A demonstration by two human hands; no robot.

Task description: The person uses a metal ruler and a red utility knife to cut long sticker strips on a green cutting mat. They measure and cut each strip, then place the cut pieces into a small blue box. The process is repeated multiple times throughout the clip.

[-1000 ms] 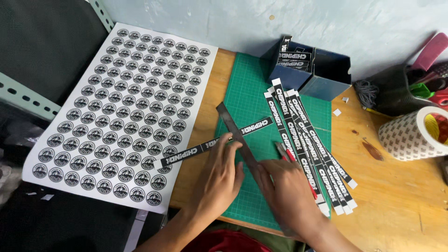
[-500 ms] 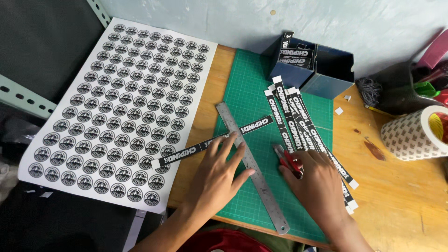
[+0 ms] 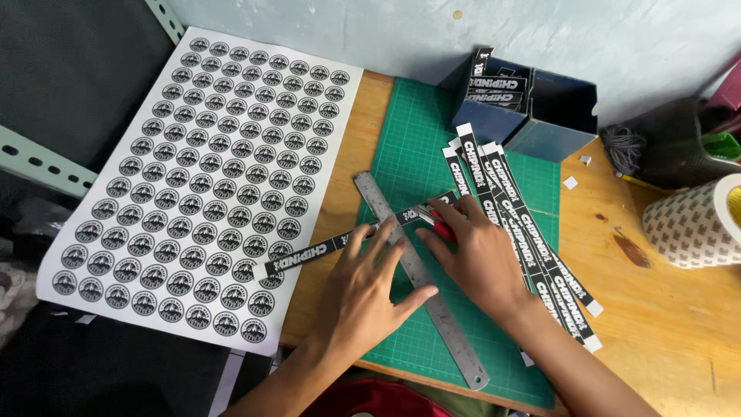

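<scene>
A steel ruler [image 3: 417, 274] lies slanted on the green cutting mat [image 3: 421, 139], laid across a long black printed strip [image 3: 340, 243] that reaches from the mat out over the edge of the sticker sheet [image 3: 193, 177]. The left hand [image 3: 363, 297] presses flat on the ruler, fingers spread wide, fingertips on both ruler and strip. The right hand [image 3: 478, 259] is curled closed around a red-handled cutter [image 3: 440, 224], its tip set against the ruler's edge where the strip crosses. Just right of that hand, more cut strips [image 3: 532, 232] fan across the mat onto the wooden table [image 3: 679, 324]. Behind stand dark blue boxes [image 3: 532, 116]; a tape roll [image 3: 695, 224] sits at the far right.
</scene>
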